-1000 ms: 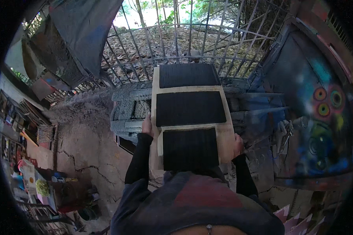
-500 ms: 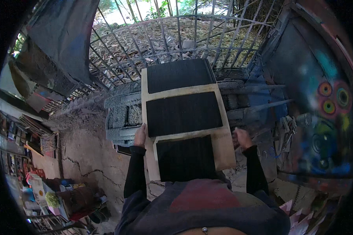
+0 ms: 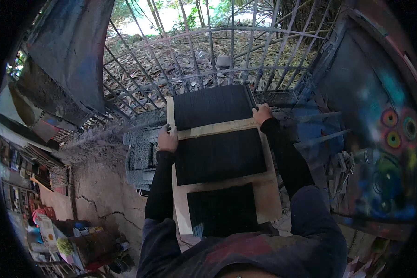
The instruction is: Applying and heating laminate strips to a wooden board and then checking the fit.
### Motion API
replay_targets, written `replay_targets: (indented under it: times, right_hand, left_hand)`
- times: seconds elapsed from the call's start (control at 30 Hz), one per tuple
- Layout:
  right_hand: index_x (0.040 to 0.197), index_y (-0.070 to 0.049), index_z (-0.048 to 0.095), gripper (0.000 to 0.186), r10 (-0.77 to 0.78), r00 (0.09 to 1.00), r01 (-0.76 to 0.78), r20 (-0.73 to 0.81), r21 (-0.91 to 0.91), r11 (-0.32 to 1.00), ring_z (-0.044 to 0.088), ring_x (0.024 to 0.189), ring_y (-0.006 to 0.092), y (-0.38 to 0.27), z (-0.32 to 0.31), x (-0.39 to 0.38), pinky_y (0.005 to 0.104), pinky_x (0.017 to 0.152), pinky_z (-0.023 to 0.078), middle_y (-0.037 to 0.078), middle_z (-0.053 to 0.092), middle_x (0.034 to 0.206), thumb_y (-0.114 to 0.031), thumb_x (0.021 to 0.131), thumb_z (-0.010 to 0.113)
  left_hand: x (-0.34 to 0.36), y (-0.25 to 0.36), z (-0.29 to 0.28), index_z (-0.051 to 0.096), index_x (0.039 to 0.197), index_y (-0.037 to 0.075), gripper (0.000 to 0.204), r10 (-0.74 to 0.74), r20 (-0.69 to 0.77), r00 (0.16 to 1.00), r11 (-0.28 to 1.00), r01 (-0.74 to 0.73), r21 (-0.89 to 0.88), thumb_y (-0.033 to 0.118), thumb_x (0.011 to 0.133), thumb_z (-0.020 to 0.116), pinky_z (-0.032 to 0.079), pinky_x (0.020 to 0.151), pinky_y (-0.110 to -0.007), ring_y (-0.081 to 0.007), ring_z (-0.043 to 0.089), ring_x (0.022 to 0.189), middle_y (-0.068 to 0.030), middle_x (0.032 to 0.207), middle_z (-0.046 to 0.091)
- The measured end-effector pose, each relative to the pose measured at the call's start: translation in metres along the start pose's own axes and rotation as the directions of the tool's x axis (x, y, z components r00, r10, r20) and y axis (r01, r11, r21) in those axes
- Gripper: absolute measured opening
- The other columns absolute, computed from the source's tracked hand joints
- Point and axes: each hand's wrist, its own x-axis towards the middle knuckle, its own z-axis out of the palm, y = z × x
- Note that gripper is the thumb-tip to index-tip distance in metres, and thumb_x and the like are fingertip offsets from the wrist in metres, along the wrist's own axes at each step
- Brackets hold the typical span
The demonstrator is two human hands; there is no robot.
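A large pale wooden board [image 3: 267, 199] lies in front of me with three black rectangular panels on it, one above another: a far panel [image 3: 213, 106], a middle panel [image 3: 220, 155] and a smaller near panel [image 3: 222, 211]. My left hand [image 3: 167, 138] is closed on the board's left edge, beside the pale strip between the far and middle panels. On the opposite edge, my right hand [image 3: 262, 113] grips by the far panel's lower right corner. Some fingertips of both hands are hidden. Beneath the board, a rough, grey-crusted support [image 3: 141, 157] sticks out at the left.
Metal bars [image 3: 208, 51] stand beyond the board, with dry leaves behind them. At right is a dark spray-painted panel [image 3: 380, 139] with coloured rings. A cluttered table [image 3: 85, 245] stands at lower left on the cracked floor [image 3: 99, 185]. Dark cloth [image 3: 69, 51] hangs at upper left.
Both hands have moved farther up the board's edges, the right one much more, from beside the lower part to the far panel's corner. The view has tilted slightly, so the board appears lower.
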Motion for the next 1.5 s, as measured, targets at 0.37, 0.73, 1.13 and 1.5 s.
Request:
replay_targets:
  times: [0.37,0.73,1.13,1.5]
  right_hand:
    - [0.113,0.001,0.065,0.037,-0.209,0.941,0.264,-0.265,0.193,0.945,0.065,0.099,0.0301,-0.006,0.003,-0.011,0.0397,0.087,0.052,0.018,0.067,0.109,-0.018,0.082,0.072]
    - [0.119,0.000,0.063,0.039,-0.161,0.975,0.203,-0.152,0.329,0.922,0.066,0.096,0.0288,0.002,-0.007,-0.001,0.0400,0.084,0.052,0.016,0.068,0.105,-0.027,0.090,0.066]
    - [0.099,0.002,0.068,0.019,-0.240,0.960,0.272,-0.142,0.290,0.918,0.066,0.076,0.0203,0.043,-0.051,-0.252,0.0325,0.069,0.052,0.014,0.067,0.085,-0.015,0.088,0.067]
    - [0.133,0.002,0.049,0.060,-0.135,0.953,0.053,0.272,0.289,0.956,0.064,0.094,0.0274,0.032,-0.024,-0.363,0.0376,0.081,0.051,0.019,0.063,0.106,-0.027,0.085,0.071]
  left_hand:
    - [0.050,-0.004,0.038,0.057,0.113,-0.004,0.050,0.036,0.034,0.999,0.999,-0.037,0.025,0.036,0.085,0.066,0.049,0.085,-0.048,-0.0418,0.061,0.099,-0.0257,0.105,0.063]
    - [0.047,-0.001,0.031,0.051,0.125,-0.006,0.058,0.077,0.067,0.995,0.995,-0.081,0.055,0.034,0.087,0.068,0.048,0.089,-0.045,-0.0397,0.059,0.104,-0.0274,0.113,0.059]
    - [-0.160,0.038,-0.082,0.068,0.104,-0.001,0.016,0.215,0.101,0.971,0.932,-0.173,-0.317,0.007,0.092,0.063,0.052,0.071,-0.028,-0.0152,0.066,0.079,-0.0117,0.088,0.069]
    - [-0.278,0.015,-0.092,0.047,0.129,-0.001,0.063,-0.064,0.422,0.904,0.993,0.100,-0.063,0.025,0.081,0.078,0.054,0.076,-0.036,-0.0287,0.064,0.088,-0.0221,0.109,0.058]
